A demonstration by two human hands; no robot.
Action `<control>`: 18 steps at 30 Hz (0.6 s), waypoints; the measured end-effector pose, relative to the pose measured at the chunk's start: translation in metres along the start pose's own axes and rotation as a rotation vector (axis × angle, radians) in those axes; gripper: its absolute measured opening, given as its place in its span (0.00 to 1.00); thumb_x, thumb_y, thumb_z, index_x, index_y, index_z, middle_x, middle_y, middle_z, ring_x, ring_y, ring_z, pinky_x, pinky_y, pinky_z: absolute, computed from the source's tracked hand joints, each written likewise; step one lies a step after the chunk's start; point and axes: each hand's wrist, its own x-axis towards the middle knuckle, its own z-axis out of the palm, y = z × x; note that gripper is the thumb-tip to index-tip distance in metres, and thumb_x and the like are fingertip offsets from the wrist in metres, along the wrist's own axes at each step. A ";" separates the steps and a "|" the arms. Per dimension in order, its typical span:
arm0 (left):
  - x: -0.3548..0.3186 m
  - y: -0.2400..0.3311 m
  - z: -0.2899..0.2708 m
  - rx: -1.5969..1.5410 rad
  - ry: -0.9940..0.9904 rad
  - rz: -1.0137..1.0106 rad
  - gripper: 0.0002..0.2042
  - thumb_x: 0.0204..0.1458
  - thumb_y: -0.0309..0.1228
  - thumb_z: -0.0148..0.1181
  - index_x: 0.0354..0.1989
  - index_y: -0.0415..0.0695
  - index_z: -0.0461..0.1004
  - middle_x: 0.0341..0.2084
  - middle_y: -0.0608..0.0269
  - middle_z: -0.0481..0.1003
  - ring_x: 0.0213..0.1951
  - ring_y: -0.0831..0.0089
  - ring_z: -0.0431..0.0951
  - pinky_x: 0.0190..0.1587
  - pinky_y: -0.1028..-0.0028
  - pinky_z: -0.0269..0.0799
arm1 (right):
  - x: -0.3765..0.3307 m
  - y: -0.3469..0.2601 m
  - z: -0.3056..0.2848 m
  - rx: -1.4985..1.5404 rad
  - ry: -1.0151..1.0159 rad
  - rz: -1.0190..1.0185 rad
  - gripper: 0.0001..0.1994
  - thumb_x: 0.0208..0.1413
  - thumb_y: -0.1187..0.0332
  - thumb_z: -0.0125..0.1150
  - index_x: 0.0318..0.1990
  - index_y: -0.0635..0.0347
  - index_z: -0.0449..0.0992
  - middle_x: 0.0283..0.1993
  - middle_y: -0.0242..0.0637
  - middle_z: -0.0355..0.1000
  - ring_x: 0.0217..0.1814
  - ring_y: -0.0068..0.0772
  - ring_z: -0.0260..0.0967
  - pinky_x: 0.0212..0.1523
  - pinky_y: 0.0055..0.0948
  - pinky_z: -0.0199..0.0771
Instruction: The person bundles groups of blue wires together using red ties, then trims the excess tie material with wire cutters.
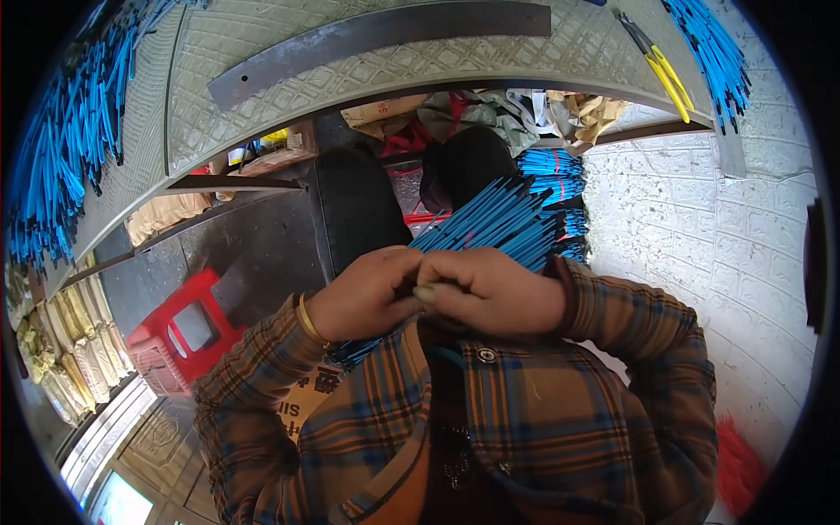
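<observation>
Close in front of my chest, my left hand (371, 294) and my right hand (497, 294) meet with fingers bent and fingertips together. Both are closed, and whatever they pinch is hidden or too small to name. Just beyond them, a thick bundle of thin blue strands (490, 226) with dark ends lies slanting across my lap. A bit of pink shows on the bundle. Some of its strands come out below my left wrist.
Ahead stands a worktable (289, 114) bearing a long flat metal bar (385, 39), yellow-handled pliers (667, 80) and blue strands (74, 162) at its left. More tied bundles (553, 192) sit by the white brick wall (665, 227). A red plastic stool (188, 325) stands left.
</observation>
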 end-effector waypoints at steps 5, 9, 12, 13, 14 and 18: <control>-0.004 0.000 0.005 -0.195 0.068 -0.102 0.05 0.48 0.26 0.58 0.30 0.39 0.70 0.27 0.60 0.72 0.29 0.71 0.72 0.33 0.74 0.67 | 0.011 -0.001 -0.004 0.025 0.121 -0.051 0.05 0.56 0.70 0.50 0.36 0.62 0.67 0.26 0.34 0.67 0.26 0.18 0.65 0.26 0.22 0.65; -0.009 -0.002 0.001 -0.417 0.005 -0.304 0.04 0.49 0.25 0.58 0.29 0.39 0.70 0.29 0.64 0.71 0.31 0.79 0.70 0.35 0.77 0.67 | 0.008 -0.010 -0.029 -0.042 0.203 -0.034 0.07 0.55 0.71 0.50 0.40 0.63 0.67 0.30 0.37 0.68 0.27 0.25 0.67 0.27 0.25 0.67; -0.008 -0.002 0.001 -0.502 0.000 -0.320 0.04 0.49 0.26 0.59 0.29 0.40 0.70 0.28 0.66 0.71 0.32 0.81 0.69 0.35 0.79 0.66 | 0.004 0.003 -0.020 -0.664 0.026 -0.238 0.07 0.51 0.72 0.51 0.37 0.63 0.67 0.31 0.39 0.67 0.29 0.36 0.68 0.28 0.32 0.68; -0.008 -0.002 0.002 -0.506 0.001 -0.319 0.04 0.50 0.26 0.58 0.28 0.40 0.70 0.28 0.67 0.71 0.32 0.81 0.69 0.36 0.79 0.65 | 0.002 0.007 -0.022 -0.664 0.028 -0.239 0.07 0.51 0.72 0.51 0.37 0.63 0.67 0.31 0.39 0.67 0.29 0.36 0.68 0.28 0.32 0.68; -0.007 -0.003 0.003 -0.511 0.001 -0.318 0.04 0.50 0.26 0.58 0.28 0.40 0.70 0.28 0.67 0.70 0.32 0.82 0.69 0.36 0.79 0.65 | 0.001 0.009 -0.024 -0.715 -0.023 -0.241 0.07 0.50 0.72 0.52 0.36 0.62 0.67 0.30 0.40 0.66 0.30 0.38 0.68 0.28 0.33 0.68; -0.007 -0.003 0.001 -0.503 0.003 -0.310 0.05 0.50 0.26 0.58 0.27 0.41 0.69 0.27 0.67 0.70 0.33 0.82 0.68 0.38 0.80 0.65 | 0.000 0.008 -0.026 -0.791 -0.136 -0.239 0.05 0.48 0.71 0.52 0.32 0.61 0.67 0.28 0.40 0.66 0.31 0.44 0.67 0.29 0.38 0.68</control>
